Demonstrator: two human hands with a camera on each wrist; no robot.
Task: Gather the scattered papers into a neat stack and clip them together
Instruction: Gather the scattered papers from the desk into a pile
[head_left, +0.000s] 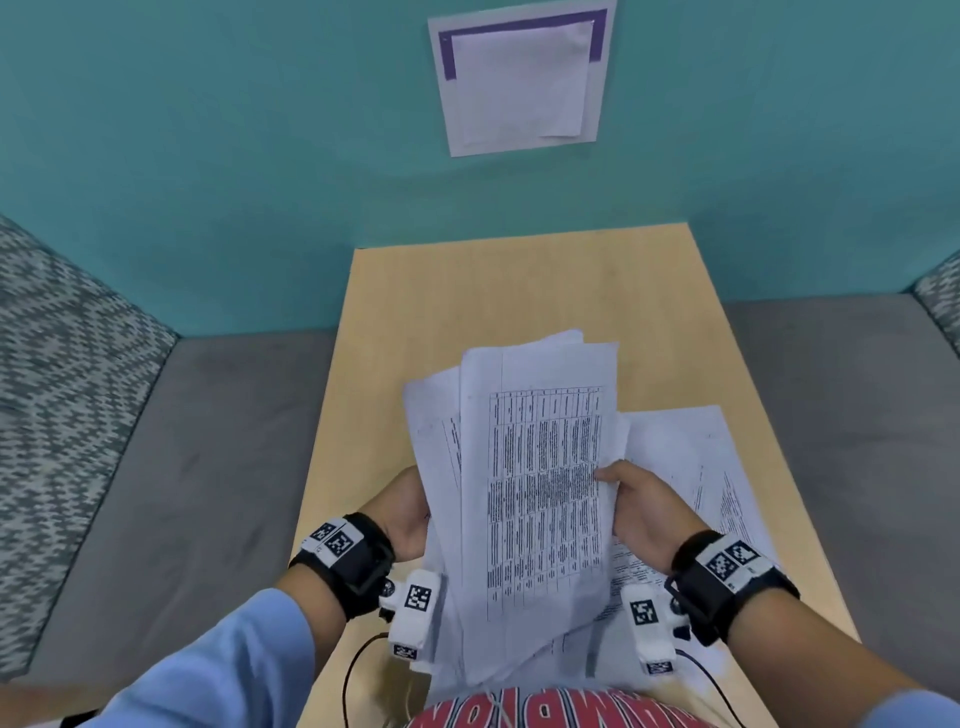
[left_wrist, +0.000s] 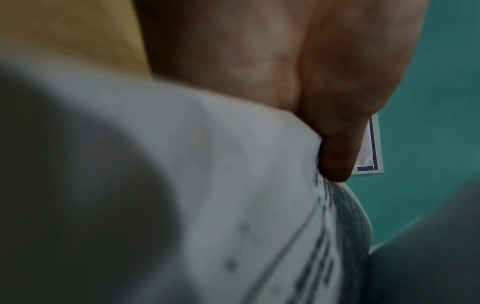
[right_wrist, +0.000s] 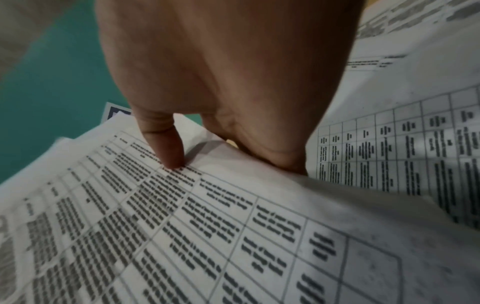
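Printed sheets (head_left: 540, 488), the bundle raised just in front of the person's chest, sat unevenly fanned, edges and corners out of line. My judgement was that squaring them in the air could let the loose back sheets slip out at the bottom, since only the side edges were pinched. More papers (head_left: 691, 467) lay flat on the worktop (head_left: 509, 291) beneath and to the right, and could be swept off its edge if the bundle dragged over them. No clip showed in any view.

Right hand (head_left: 641, 506) gripped the bundle's right edge, thumb (right_wrist: 168, 148) pressing the printed face, fingers curled behind. Left hand (head_left: 408, 512) held the left edge, thumb (left_wrist: 340, 148) pressed against the paper; its other fingers were hidden behind the sheets.
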